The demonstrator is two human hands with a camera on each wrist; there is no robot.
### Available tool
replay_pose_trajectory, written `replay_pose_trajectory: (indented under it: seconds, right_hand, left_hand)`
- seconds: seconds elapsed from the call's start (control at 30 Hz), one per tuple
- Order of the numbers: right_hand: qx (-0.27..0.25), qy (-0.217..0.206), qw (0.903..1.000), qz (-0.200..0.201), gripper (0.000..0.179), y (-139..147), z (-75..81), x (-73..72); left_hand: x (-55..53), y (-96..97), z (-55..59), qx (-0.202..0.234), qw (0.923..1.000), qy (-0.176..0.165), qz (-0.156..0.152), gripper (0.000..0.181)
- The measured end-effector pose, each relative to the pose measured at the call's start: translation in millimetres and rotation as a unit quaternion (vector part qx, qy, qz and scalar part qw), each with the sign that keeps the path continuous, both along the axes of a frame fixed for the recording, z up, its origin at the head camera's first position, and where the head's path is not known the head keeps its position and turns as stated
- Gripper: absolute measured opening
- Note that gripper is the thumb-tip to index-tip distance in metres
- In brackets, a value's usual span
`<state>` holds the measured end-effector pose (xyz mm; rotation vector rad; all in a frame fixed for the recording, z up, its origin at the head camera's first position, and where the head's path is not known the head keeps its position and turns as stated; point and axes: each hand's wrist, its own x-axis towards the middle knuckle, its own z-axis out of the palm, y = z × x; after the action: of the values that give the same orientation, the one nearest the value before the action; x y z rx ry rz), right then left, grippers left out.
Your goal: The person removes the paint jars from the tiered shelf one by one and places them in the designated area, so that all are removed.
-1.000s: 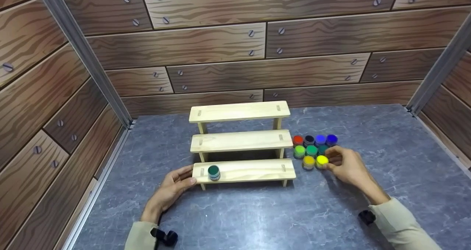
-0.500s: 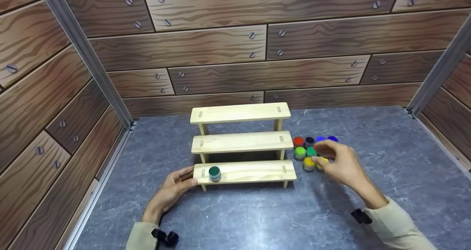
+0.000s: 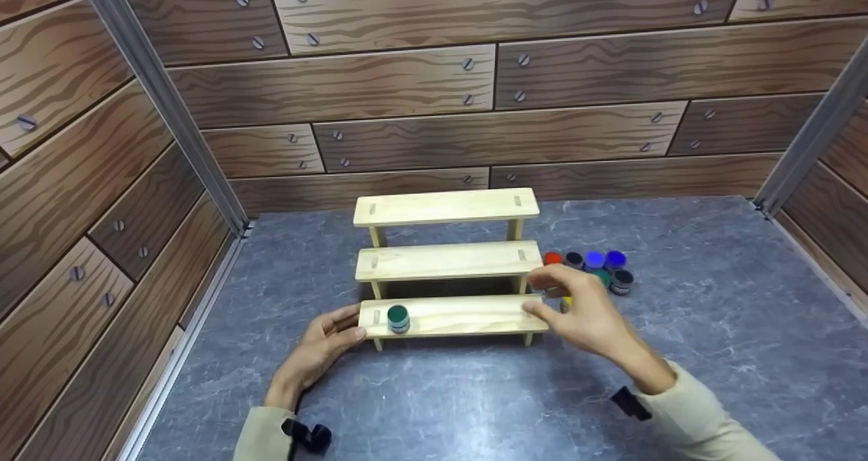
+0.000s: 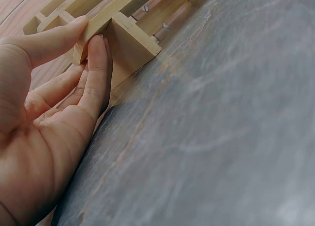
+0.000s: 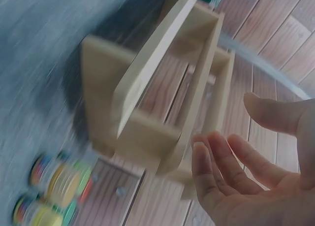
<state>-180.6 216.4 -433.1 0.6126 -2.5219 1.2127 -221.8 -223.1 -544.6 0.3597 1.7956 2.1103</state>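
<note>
A three-tier wooden display stand (image 3: 468, 315) stands on the table, with a small dark green paint jar (image 3: 399, 318) on the left part of its lowest step. My left hand (image 3: 317, 349) pinches the left end of that step, thumb on top and fingers beneath, as the left wrist view of the hand (image 4: 54, 103) shows. Near the step's right end hovers my right hand (image 3: 583, 312), its thumb and fingers apart. Nothing shows between those fingers (image 5: 224, 162) in the right wrist view. Behind this hand, part of the paint jar group is hidden.
Small paint jars cluster right of the stand: red (image 3: 553, 259), black (image 3: 574, 260), blue (image 3: 595, 260), darker blue (image 3: 616, 259) and a dark one (image 3: 622, 282). A yellow-lidded jar (image 5: 49, 217) shows in the right wrist view. Wood-patterned walls (image 3: 407, 81) enclose the grey table (image 3: 461, 400).
My right hand has left the yellow jar and moved left, over the jars, to the stand's right end. The left hand keeps its hold on the lowest step.
</note>
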Motion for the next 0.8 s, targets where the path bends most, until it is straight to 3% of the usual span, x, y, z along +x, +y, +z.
replay_pose_trajectory:
  seconds: [0.2,0.53,0.8]
  right_hand:
    - [-0.013,-0.005,0.9988,0.047,0.033,-26.0,-2.3,-0.8]
    - [-0.016,-0.021,0.9961,0.084,0.035,-64.2,-7.3,-1.4]
    - [-0.046,-0.067,0.9902,0.114,0.038,-93.7,-16.5,-3.1]
  left_hand:
    - [0.9,1.2,-0.3,-0.002,1.0000,-0.007,0.007,0.074]
    - [0.2,1.5,2.3,-0.003,1.0000,-0.001,0.002,0.074]
    - [0.3,0.8,1.3,-0.003,1.0000,-0.003,0.004,0.073]
